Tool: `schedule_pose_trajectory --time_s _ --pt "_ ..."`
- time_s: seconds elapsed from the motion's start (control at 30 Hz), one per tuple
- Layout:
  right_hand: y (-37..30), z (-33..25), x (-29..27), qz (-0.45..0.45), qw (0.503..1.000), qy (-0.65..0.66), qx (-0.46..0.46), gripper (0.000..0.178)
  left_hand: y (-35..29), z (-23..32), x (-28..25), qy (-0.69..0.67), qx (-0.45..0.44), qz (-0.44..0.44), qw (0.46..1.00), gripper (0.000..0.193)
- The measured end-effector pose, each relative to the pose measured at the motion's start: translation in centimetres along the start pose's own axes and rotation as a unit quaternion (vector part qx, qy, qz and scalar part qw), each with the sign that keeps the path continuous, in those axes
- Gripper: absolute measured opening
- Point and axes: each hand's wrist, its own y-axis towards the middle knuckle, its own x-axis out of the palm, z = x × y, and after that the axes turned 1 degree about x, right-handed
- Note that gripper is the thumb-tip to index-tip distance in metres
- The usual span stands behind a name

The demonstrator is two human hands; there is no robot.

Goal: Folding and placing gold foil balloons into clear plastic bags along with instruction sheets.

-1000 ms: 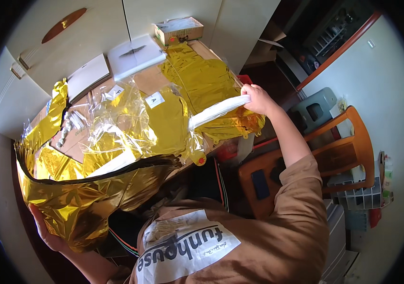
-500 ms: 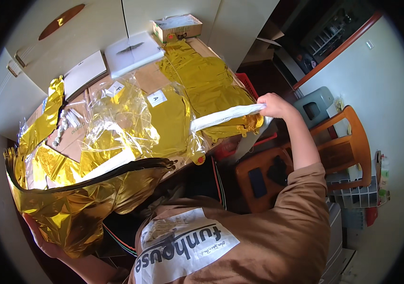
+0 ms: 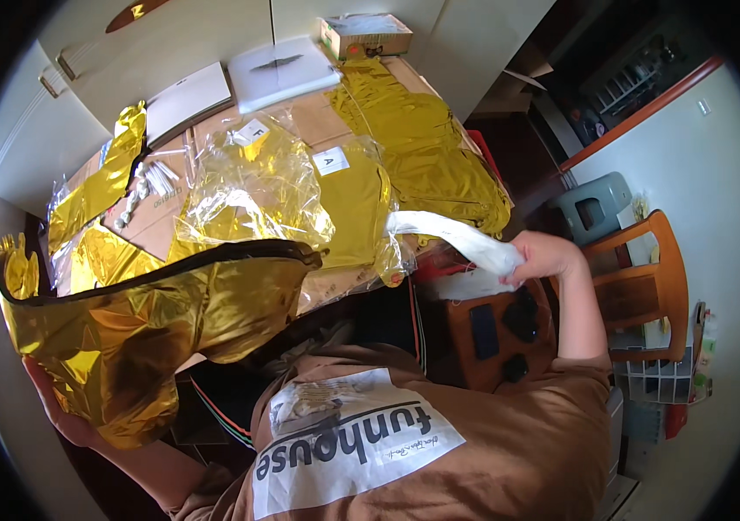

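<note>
My right hand [image 3: 543, 260] is closed around one end of a long white strip [image 3: 465, 236], limp like folded paper or film. From there the strip sags leftward to the near edge of a clear bag. At the lower left, my left hand [image 3: 66, 417] holds up a large crinkled gold foil sheet [image 3: 144, 334], like a flat foil balloon with a dark upper edge. Its fingers are partly hidden behind the foil. Near the strip's far end lies a clear plastic bag with gold foil [image 3: 348, 208] and a white label [image 3: 331, 161].
Cardboard [image 3: 170, 195] covers the table, with another clear bag [image 3: 244, 195], more gold foil [image 3: 426, 148] and a white balloon bundle [image 3: 157, 180] on it. A white box [image 3: 187, 104], a clear-lidded case [image 3: 283, 74] and a carton [image 3: 365, 39] stand behind. A wooden chair [image 3: 639, 286] is at right.
My right hand has moved down and slightly right with the white strip, which now sags in a curve. The foil in my left hand has shifted slightly up and left.
</note>
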Motion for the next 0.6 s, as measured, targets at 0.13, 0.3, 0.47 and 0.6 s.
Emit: schedule_pose_trajectory --time_s 0.13,0.3,0.47,0.6 --pt "3.8 -0.4 7.5 -0.208 0.975 -0.043 -0.073 0.029 0.3 -1.4 7.1 0.100 0.112 0.373 0.915 0.042" --pt "12.6 2.3 21.3 -0.189 0.977 -0.002 -0.094 0.031 0.4 -0.9 6.1 0.130 0.127 0.356 0.917 0.041" --pt "18.7 4.9 25.8 -0.038 0.984 0.058 -0.165 0.032 0.8 1.8 -1.3 -0.013 -0.012 -0.008 1.000 0.044" --pt "18.1 2.5 23.5 -0.006 0.994 -0.108 0.017 0.058 1.2 2.1 -0.2 -0.017 -0.061 -0.102 0.993 0.046"
